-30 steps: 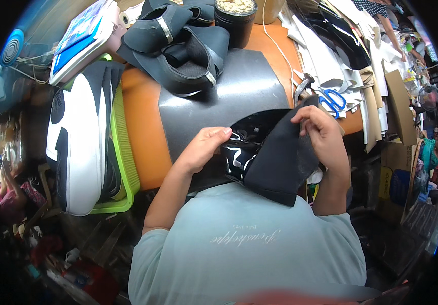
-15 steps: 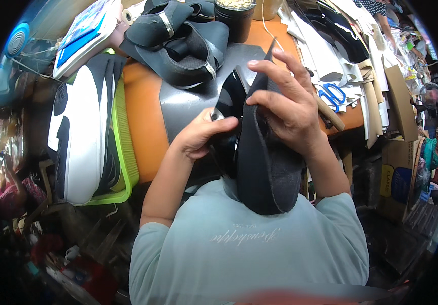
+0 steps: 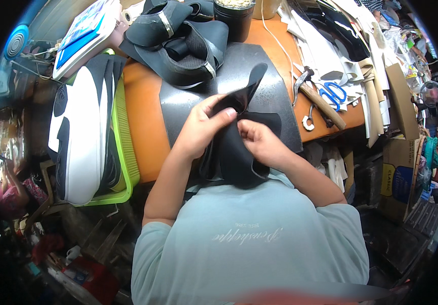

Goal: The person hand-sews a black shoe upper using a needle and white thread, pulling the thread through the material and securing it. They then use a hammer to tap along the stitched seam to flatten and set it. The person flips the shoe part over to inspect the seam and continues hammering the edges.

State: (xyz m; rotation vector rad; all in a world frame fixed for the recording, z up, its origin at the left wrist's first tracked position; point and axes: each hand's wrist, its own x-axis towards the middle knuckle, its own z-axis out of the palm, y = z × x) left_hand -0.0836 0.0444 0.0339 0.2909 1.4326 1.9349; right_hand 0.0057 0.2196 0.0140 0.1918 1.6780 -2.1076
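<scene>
Close in front of my chest is a black shoe upper (image 3: 234, 155), glossy on one face and matte on the other. My left hand (image 3: 198, 127) grips its upper edge, thumb on top and fingers behind. Just to the right, my right hand (image 3: 264, 145) is closed on the edge near the left thumb, fingers curled in. One glossy flap sticks up above the left hand, and a matte flap spreads behind the right. Whether a small piece sits between the fingertips is hidden. Beneath lies a dark grey board (image 3: 178, 109) on the orange table (image 3: 145, 122).
Several finished-looking black uppers (image 3: 188, 56) are piled at the back beside a black pot (image 3: 234, 20). On the right lie a hammer (image 3: 323, 107), blue-handled scissors (image 3: 333, 96) and white scraps (image 3: 310, 38). A green basket (image 3: 127, 168) on the left holds white and black cut pieces (image 3: 84, 137).
My right hand has moved down and inward, its spread fingers now curled on the edge. The upper has turned and folded, with its glossy flap now raised. The hammer has come into view.
</scene>
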